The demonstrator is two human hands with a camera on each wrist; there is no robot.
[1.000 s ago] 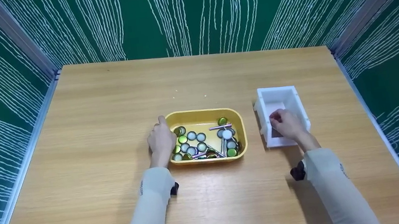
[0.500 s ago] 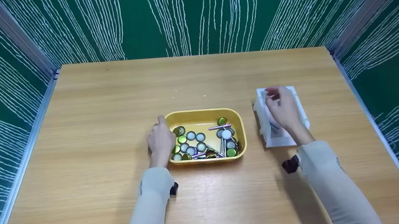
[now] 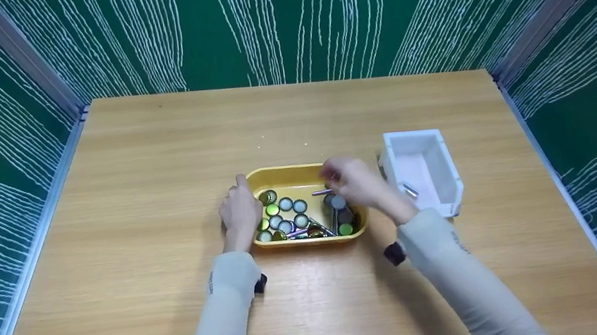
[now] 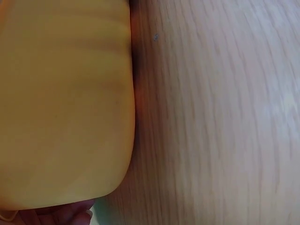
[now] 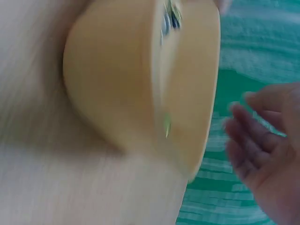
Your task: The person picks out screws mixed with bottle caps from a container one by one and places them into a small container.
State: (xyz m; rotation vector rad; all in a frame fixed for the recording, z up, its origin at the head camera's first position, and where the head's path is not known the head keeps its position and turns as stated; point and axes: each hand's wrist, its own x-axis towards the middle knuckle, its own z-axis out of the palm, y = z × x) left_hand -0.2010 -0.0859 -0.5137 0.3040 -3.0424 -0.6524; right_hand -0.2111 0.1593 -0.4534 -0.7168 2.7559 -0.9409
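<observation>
A yellow tray [image 3: 287, 168] holds several bottle caps [image 3: 285, 204], green or grey, and several shiny metal rods [image 3: 321, 192]. My left hand [image 3: 238, 212] grips the tray's left end; its fingers show under that end in the left wrist view. Over the tray's right part hovers my right hand [image 3: 360, 185], hiding some contents. In the right wrist view that hand [image 5: 269, 140] has relaxed, bent fingers and nothing between them, apart from the tray's wall. To the right, a white box [image 3: 449, 166] contains a short silvery rod [image 3: 410, 189] near its left wall.
Both containers stand on a wooden table [image 3: 114, 241]. Small pale specks lie behind the yellow tray. Green walls [image 3: 422, 15] with white lines surround the table's back and sides.
My right hand rose out of the white box and swung left to the yellow tray. A silvery rod now shows in the box. The left hand stays in place.
</observation>
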